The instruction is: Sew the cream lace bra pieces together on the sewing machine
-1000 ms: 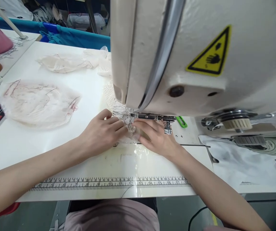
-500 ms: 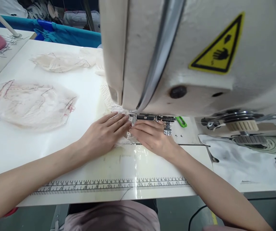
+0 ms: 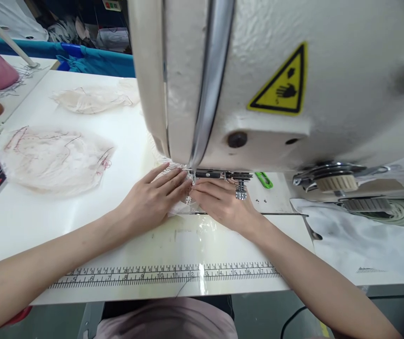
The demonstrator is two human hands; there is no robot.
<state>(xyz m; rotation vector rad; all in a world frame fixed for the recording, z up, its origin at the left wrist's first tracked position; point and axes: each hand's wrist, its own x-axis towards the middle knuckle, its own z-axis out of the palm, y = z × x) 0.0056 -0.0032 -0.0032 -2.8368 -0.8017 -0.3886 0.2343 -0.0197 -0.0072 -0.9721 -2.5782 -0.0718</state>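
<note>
Lace [image 3: 188, 200] shows between your nearly touching left hand [image 3: 155, 195] and right hand [image 3: 225, 203]; whether they pinch it, I cannot tell.

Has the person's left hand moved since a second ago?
Yes: the left hand, curled before, has flattened, its fingers stretching forward toward the metal bar on the sewing machine.

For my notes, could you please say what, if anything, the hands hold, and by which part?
Left hand and right hand touch the lace from opposite sides; whether they grip cannot be told.
</note>
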